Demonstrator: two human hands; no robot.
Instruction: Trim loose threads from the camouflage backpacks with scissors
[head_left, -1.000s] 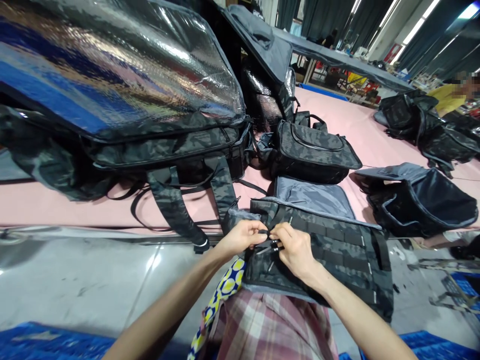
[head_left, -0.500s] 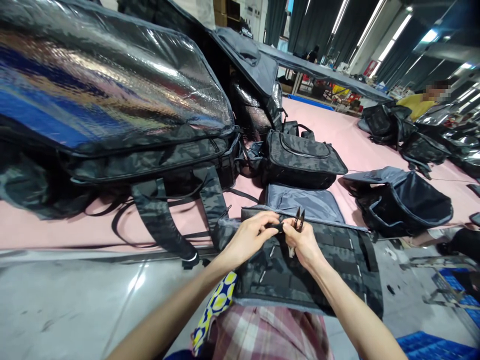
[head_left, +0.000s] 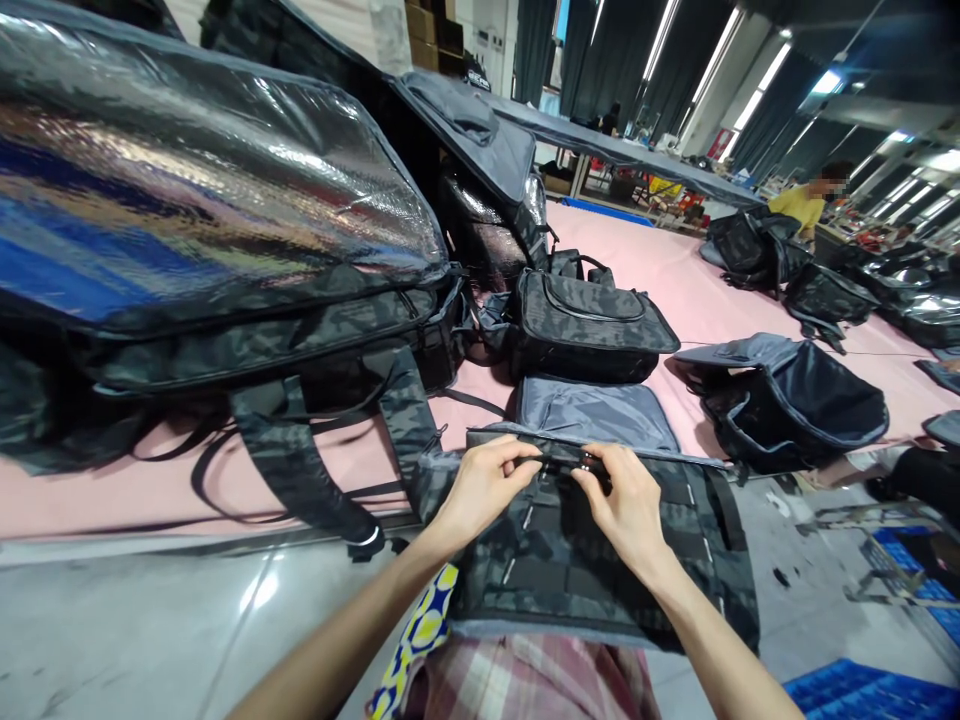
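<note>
A black camouflage bag with rows of webbing lies at the near edge of the table, against my body. Near its upper edge a short black strap runs between my hands. My left hand pinches the strap's left end between thumb and fingertips. My right hand is closed at the strap's right end, thumb and forefinger together. Small dark metal with bright dots shows at the right fingertips; the rest of the scissors is hidden. Behind the bag's top edge lies its grey lining flap.
On the pink table, a large silver-lined bag stands open at left, its straps hanging over the edge. A closed camouflage bag sits behind my work, an open one at right. A person in yellow is farther off.
The scissors blades, upright at my right hand before, no longer stand out. My right hand has turned and moved right, away from the left, and the strap now spans the gap. The view has shifted slightly.
</note>
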